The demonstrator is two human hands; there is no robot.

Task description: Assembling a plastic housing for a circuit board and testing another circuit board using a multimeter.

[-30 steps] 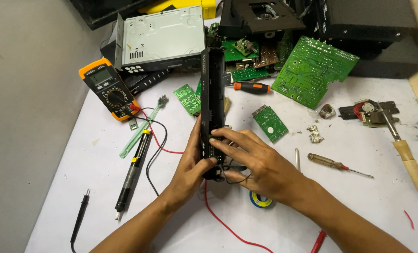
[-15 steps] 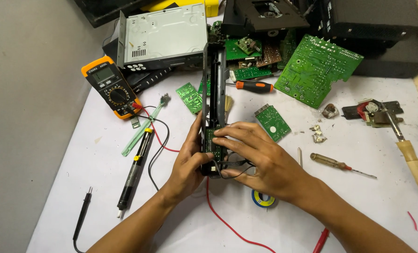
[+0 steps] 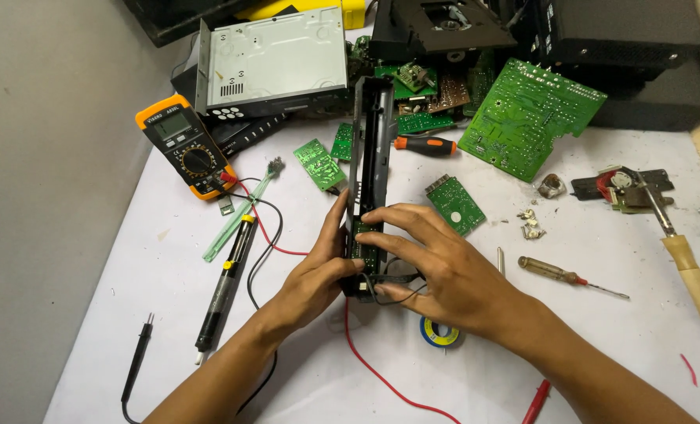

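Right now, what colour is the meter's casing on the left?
The meter has an orange casing around a dark face, seen clearly in the head view.

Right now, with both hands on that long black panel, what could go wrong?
1. The long black panel stands on edge, held only at its near end by the left hand and right hand; its far end could tip onto the small green board.
2. Thin black wires loop under the right hand's fingers and might snag or tear.
3. The red lead runs from beneath the panel and could get dragged.
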